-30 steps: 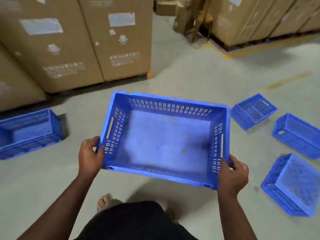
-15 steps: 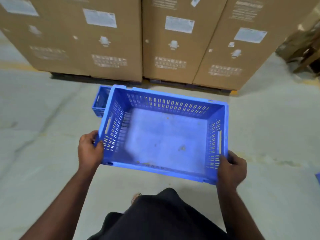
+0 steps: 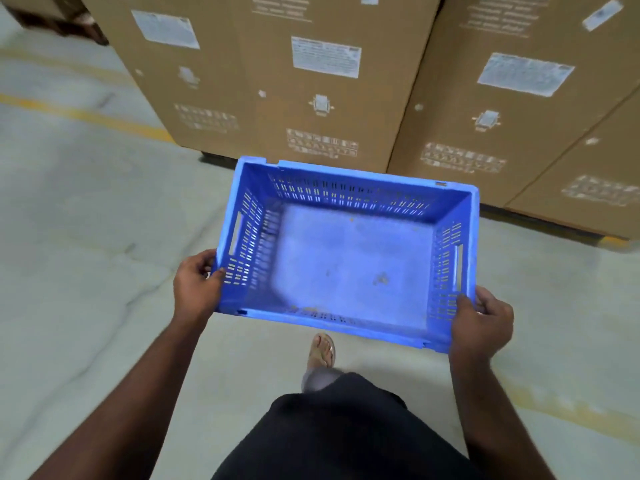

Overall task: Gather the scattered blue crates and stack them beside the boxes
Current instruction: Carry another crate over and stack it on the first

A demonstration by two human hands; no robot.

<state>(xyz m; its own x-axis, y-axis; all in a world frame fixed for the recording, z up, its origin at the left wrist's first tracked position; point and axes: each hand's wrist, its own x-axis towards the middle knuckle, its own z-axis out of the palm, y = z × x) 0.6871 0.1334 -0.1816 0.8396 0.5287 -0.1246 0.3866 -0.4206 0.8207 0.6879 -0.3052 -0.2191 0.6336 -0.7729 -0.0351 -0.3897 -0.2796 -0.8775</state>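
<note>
A wall of cardboard boxes (image 3: 311, 81) is being shown across the top of the view, standing on dark pallets (image 3: 540, 223) over a pale concrete floor (image 3: 86, 271). White labels (image 3: 326, 57) and printed handling marks are being carried on the box faces; the print is blurred and cannot be read. A yellow line (image 3: 83, 114) is being seen on the floor left of the boxes.

Just in front of the boxes, a blue crate (image 3: 349, 251) is being held off the floor, open side up and tilted slightly down to the right. Its walls are slotted and a few specks of dirt are lying on its bottom. Its far rim is being shown close to the box faces; whether it touches them cannot be told.

The crate's near left corner is being gripped by the left hand (image 3: 195, 284), fingers curled round the rim. Its near right corner is being gripped by the right hand (image 3: 481, 323), thumb over the rim and fingers wrapped outside the wall.

Below the crate, a sandalled foot (image 3: 322, 351) is being planted on the floor.
</note>
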